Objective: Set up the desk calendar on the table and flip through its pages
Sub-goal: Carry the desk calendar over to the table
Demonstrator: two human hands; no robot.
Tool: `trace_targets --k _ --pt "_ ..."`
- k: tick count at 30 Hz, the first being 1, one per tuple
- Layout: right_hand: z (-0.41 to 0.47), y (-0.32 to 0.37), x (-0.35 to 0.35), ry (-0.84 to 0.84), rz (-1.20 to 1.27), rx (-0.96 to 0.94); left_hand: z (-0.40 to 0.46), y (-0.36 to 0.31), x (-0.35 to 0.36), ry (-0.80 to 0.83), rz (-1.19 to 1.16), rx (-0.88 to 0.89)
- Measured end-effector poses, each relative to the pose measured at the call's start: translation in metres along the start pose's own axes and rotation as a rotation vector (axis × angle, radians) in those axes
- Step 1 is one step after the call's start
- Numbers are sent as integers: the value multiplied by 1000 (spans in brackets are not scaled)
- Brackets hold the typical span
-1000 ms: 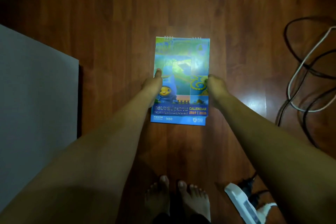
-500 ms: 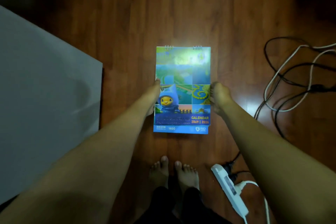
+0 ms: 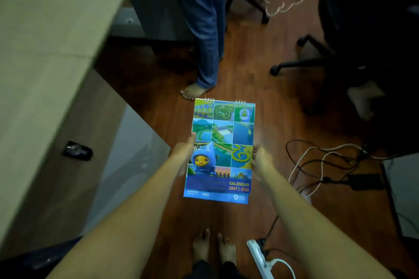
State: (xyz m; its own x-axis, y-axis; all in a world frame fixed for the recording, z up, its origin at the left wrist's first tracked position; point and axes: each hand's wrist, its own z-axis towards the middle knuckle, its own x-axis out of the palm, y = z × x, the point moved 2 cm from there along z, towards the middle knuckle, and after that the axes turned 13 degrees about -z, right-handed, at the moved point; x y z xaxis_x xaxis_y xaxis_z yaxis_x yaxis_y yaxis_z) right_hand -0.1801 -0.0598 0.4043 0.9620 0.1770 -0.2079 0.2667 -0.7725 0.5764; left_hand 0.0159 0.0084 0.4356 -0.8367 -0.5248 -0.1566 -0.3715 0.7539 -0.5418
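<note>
Blue card filled the grip: the left hand (image 3: 182, 152) and right hand (image 3: 260, 161) pinched the desk calendar (image 3: 222, 149) by its side edges, fingers mostly hidden behind it. The view had lifted, bringing the table (image 3: 45, 52) in left of the calendar, probably where it was headed. Its stand was unseen.

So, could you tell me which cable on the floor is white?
The white cable looping right of the calendar; the tangled cables around it are black.
</note>
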Motion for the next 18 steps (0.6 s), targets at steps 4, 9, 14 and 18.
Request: trace_targets --k 4,9,14,18 --pt "-70 46 -7 58 6 -60 -78 -37 -24 -42 -29 74" --pt "-124 109 3 143 77 -200 -123 -82 -59 -94 -146 205" --pt "-186 185 37 255 79 -354 -70 -126 -123 -186 -236 314" --pt "-244 230 75 353 58 -468 -171 -166 -170 -282 -357 428"
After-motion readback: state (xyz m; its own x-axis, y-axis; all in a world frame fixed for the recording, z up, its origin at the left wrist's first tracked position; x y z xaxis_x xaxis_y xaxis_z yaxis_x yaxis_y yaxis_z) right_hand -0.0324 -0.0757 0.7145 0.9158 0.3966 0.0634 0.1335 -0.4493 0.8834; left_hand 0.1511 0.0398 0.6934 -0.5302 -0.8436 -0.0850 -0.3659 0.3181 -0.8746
